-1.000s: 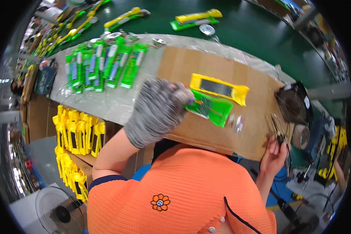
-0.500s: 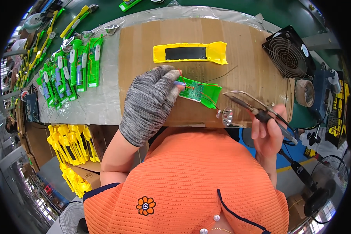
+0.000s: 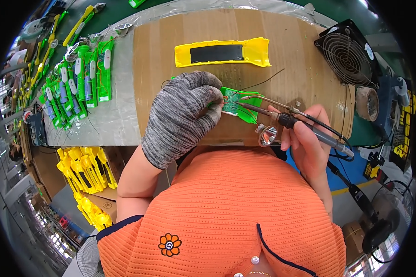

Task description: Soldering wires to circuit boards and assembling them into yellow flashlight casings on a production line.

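A green plastic casing lies on the cardboard, with a small green circuit board in it. My left hand, in a grey striped knit glove, covers the casing's left end; its fingertips are pinched at a thin red wire on the board. In my bare right hand is a soldering iron with a thin curved metal tube alongside. The iron's tip is at the board, close to my left fingertips; contact cannot be made out. A shiny reflector cup sits beside the casing, near its wires.
A yellow shell with a black strip lies farther back. Several green casings fill the left side. At right stand a black fan and a tape roll. Yellow shells are piled below the table's left.
My right hand has brought the soldering iron left onto the board area. My left hand has shifted slightly and covers more of the casing. The reflector cup has turned a little.
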Demonstrator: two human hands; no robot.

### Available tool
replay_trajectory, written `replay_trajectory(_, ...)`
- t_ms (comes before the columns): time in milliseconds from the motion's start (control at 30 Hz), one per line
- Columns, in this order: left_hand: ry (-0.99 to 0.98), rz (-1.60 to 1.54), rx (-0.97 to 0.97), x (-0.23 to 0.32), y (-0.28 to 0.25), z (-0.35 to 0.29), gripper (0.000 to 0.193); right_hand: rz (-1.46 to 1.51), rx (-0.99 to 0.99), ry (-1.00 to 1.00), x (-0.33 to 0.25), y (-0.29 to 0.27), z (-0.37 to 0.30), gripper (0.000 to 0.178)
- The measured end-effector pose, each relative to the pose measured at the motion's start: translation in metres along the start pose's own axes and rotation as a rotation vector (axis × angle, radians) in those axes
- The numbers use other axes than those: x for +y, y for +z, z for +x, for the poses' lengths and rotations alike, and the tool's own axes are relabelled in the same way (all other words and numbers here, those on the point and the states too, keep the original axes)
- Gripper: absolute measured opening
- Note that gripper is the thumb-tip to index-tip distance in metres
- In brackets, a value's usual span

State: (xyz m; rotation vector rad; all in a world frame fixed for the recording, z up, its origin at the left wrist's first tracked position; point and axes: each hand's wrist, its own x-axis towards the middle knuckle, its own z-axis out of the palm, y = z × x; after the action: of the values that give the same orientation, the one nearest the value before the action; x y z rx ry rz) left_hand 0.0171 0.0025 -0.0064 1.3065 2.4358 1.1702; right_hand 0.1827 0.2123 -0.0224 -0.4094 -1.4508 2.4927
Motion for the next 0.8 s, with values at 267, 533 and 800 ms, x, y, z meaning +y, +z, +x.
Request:
replay_trajectory(267, 0.049, 0.129, -0.156, 0.002, -0.007, 0.008, 0.009, -0.08, 0.078, 0.101, -0.002, 0.005, 0.0, 0.016)
replay_trajectory(533, 0.029, 0.23, -0.297, 0.009, -0.012, 0.016, 0.014, -0.111, 0.063, 0.12, -0.003, 0.008, 0.001, 0.016)
replay_trajectory(800, 0.025, 0.244, -0.304, 0.011, -0.014, 0.017, 0.013, -0.118, 0.05, 0.12, -0.002, 0.006, 0.002, 0.015)
